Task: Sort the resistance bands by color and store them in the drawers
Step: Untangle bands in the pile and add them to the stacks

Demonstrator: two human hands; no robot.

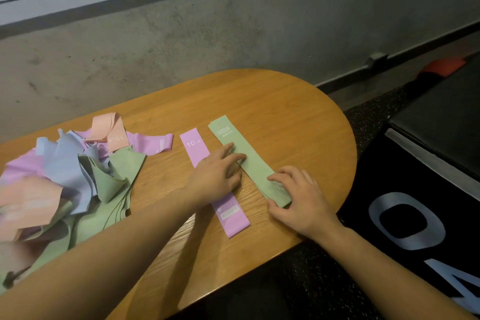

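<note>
- Risk: the green band (249, 161) lies just beside the pink band (194, 147) on the table (298, 117); a careless sweep could likely skew either one or drag them together.
- Risk: the unsorted pile (67, 179) at the left sits near the table's edge, so bands could slip off. No drawers are in view.
- Left hand (215, 176): fingers fairly straight, tips pressing the green band's middle, palm over the pink band.
- Right hand (298, 197): fingers loosely bent, resting on the green band's near end, thumb at its edge; pressing, not clasping.
</note>
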